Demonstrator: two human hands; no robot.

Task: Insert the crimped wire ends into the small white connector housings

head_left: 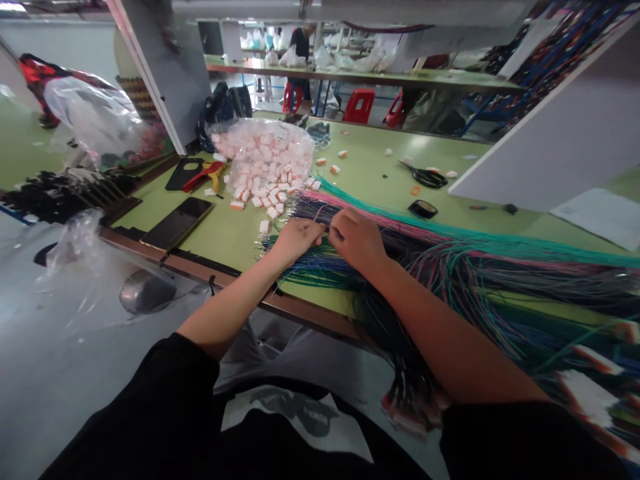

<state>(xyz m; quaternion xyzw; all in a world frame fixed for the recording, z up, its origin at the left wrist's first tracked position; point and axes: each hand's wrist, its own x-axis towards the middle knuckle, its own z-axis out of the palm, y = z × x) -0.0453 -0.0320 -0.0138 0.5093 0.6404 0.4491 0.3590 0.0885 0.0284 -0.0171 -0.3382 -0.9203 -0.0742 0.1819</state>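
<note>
My left hand [299, 238] is closed in a pinch just above the wires on the green table. My right hand [357, 239] faces it with curled fingers, the fingertips of both almost meeting. What sits between the fingers is hidden or too small to name. A thin pinkish wire [320, 211] arcs up beside the left fingertips. Under and around both hands lie bundles of long wires: teal ones [425, 233], dark ones [400, 248] and blue ones [330, 262], with bare metal tips toward the left. Beyond the left hand, white-and-orange connectors [273, 200] spill from a clear plastic bag [280, 143].
A phone [177, 223] lies left, near red-and-yellow pliers [204, 176]. Black scissors [427, 176] and a roll of black tape [423, 209] lie behind the wires. White panels [555, 133] flank the table. Wires with connectors [415, 407] hang over the front edge.
</note>
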